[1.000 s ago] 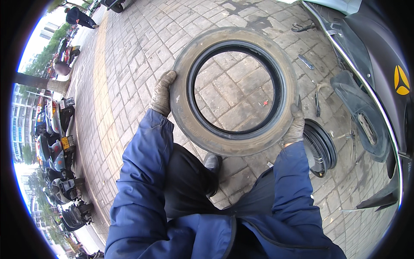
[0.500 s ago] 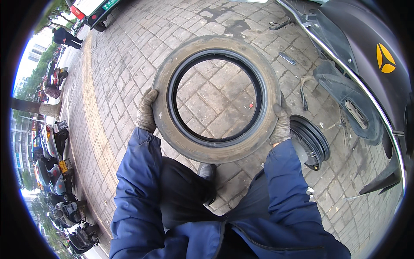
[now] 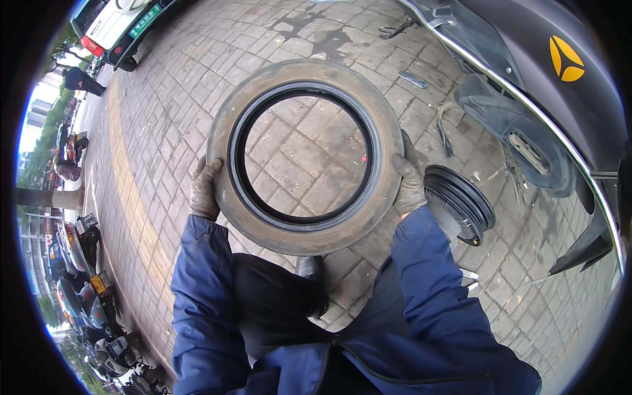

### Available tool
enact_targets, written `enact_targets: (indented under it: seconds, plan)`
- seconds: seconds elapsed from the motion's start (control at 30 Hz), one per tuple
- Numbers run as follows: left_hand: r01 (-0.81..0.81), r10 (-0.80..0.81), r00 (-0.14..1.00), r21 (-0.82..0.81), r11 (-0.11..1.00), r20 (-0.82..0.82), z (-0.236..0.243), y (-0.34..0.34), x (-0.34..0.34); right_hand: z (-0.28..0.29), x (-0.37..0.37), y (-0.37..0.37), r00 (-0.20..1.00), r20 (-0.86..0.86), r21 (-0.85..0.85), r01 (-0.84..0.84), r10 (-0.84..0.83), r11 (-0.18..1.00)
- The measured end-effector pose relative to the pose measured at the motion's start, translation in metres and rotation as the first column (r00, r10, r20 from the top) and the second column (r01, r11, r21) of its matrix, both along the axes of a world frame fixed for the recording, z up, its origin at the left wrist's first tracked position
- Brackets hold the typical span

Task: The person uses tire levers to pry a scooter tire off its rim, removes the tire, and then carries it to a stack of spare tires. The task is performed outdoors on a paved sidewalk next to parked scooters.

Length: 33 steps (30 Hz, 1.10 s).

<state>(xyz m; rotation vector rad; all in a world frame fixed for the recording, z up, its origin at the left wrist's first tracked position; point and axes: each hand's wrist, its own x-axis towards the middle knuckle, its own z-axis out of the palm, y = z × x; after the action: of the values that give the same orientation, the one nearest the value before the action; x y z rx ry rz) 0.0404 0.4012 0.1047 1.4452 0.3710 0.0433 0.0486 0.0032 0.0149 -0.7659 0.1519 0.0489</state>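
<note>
I had the tire (image 3: 293,238) face-on to the head cam, btwn both hands, over the paving (image 3: 178,138); couldn't tell if it touched ground anywhere. L hand (image 3: 205,189), gloved, gripped the tire's L edge. R hand (image 3: 411,181), also gloved, gripped its R edge, thumb on the near sidewall. Tire hole showed bare paving + a small red bit (image 3: 364,158) near its R inner edge. Black wheel (image 3: 471,207) lay on the paving R of the tire, just past the R hand. Up-R of the tire: flat silvery piece (image 3: 413,79) and a dark strap-like pc (image 3: 444,135), both apart from it. Dark scooter body (image 3: 526,46) w/ yellow emblem (image 3: 566,59) was farther R. Dark shoe (image 3: 309,268) just below the tire. Parked scooters (image 3: 85,296) well L of it.
</note>
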Motion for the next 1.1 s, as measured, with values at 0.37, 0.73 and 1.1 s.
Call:
enact_targets:
  seconds: [0.37,0.73,1.1]
  plan:
    - [0.071,-0.071,0.997,0.023,0.997,0.008,0.004,0.000,-0.003,-0.006,0.001,-0.003,0.998,0.053,0.042,-0.022,0.019,0.999]
    - [0.053,-0.056,0.997,0.075,0.996,0.045,0.017,-0.005,-0.007,-0.006,0.003,-0.004,0.995,0.092,0.031,-0.034,0.031,0.999]
    - [-0.021,0.013,0.997,0.106,0.994,0.082,0.020,-0.009,-0.006,-0.004,0.002,-0.004,0.997,0.075,0.087,-0.040,0.034,0.995]
